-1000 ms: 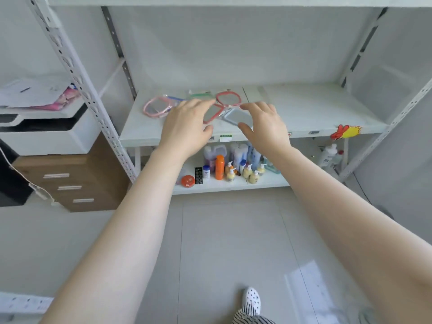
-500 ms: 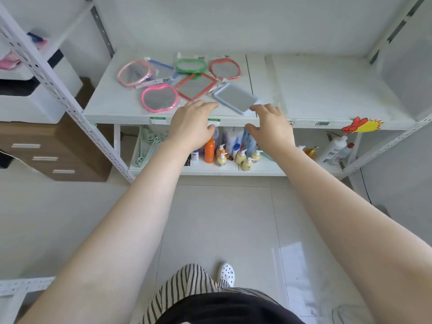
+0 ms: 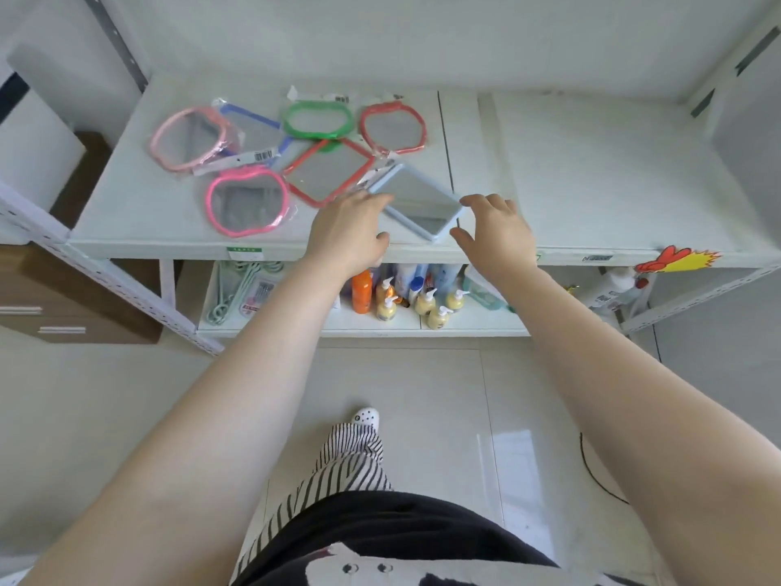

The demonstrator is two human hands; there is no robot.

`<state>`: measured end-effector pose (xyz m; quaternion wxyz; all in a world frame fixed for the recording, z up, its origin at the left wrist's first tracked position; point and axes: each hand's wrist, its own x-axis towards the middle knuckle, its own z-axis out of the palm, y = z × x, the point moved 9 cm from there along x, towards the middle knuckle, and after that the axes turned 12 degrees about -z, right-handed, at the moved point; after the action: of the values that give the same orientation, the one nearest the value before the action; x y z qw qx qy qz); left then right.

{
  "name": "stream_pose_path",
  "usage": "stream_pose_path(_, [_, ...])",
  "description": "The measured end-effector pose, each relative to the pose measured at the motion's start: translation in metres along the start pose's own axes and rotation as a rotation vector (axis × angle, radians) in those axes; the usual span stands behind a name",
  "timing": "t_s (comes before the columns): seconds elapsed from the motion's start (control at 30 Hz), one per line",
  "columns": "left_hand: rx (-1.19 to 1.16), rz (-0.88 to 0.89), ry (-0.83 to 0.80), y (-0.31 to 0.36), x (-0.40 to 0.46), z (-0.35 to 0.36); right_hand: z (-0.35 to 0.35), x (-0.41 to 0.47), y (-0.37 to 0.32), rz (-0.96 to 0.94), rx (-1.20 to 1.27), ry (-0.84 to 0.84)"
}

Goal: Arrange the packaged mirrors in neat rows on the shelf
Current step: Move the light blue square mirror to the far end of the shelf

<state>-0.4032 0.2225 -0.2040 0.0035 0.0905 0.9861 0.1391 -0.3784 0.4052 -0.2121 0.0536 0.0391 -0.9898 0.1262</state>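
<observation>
Several packaged mirrors lie scattered on the white shelf (image 3: 139, 213): a pale pink round one (image 3: 191, 137), a blue-framed one (image 3: 253, 129) under it, a hot pink one (image 3: 247, 201), a green one (image 3: 318, 119), a red round one (image 3: 393, 128), a red square one (image 3: 329, 171) and a light blue rectangular one (image 3: 416, 200) near the front edge. My left hand (image 3: 348, 232) hovers at the light blue mirror's left corner, fingers apart. My right hand (image 3: 492, 226) is open just off its right corner. Neither hand grips anything.
The right half of the shelf (image 3: 591, 171) is bare. Below, a lower shelf holds an orange bottle (image 3: 362, 291), small pump bottles (image 3: 427, 302) and green hangers (image 3: 236, 289). A brown drawer unit (image 3: 63, 298) stands at the left. A slanted metal upright (image 3: 105, 272) frames the shelf.
The view has tilted down and closer over the shelf. Both hands have moved forward from the shelf's front edge to either side of the light blue mirror.
</observation>
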Motion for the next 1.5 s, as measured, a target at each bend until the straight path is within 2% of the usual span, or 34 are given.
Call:
stream_pose_path(0.17, [-0.009,0.007,-0.018,-0.002,0.06,0.014,0.017,0.052,0.019,0.046,-0.009,-0.049])
stream_pose_path(0.27, [-0.072,-0.076,-0.085,-0.007,0.084,0.034,0.031,0.074,0.03,0.064,0.0,-0.089])
stream_pose_path(0.6, [-0.46,-0.637,-0.359,-0.03,0.118,0.139,0.097,0.13,0.084,0.157,0.096,-0.26])
stream_pose_path(0.8, [-0.917,-1.03,-0.38,-0.027,0.119,0.181,0.128,0.147,0.109,0.246,0.208,-0.307])
stream_pose_path(0.87, [-1.02,-1.102,-0.405,-0.018,0.119,0.189,0.134,0.147,0.116,0.28,0.25,-0.328])
stream_pose_path(1.0, [-1.193,-1.138,-0.425,0.001,0.122,0.196,0.139,0.143,0.127,0.344,0.345,-0.346])
stream_pose_path(1.13, [-1.24,-1.061,-0.481,0.011,0.134,0.187,0.125,0.136,0.137,0.437,0.413,-0.313])
stream_pose_path(1.3, [-1.303,-0.944,-0.555,0.027,0.166,0.155,0.085,0.131,0.143,0.522,0.647,-0.155])
stream_pose_path(1.4, [-1.35,-0.848,-0.581,0.051,0.185,0.135,0.064,0.122,0.159,0.667,0.904,0.0])
stream_pose_path(1.5, [-1.4,-0.76,-0.702,0.091,0.188,0.121,0.041,0.106,0.183,0.794,1.133,0.189])
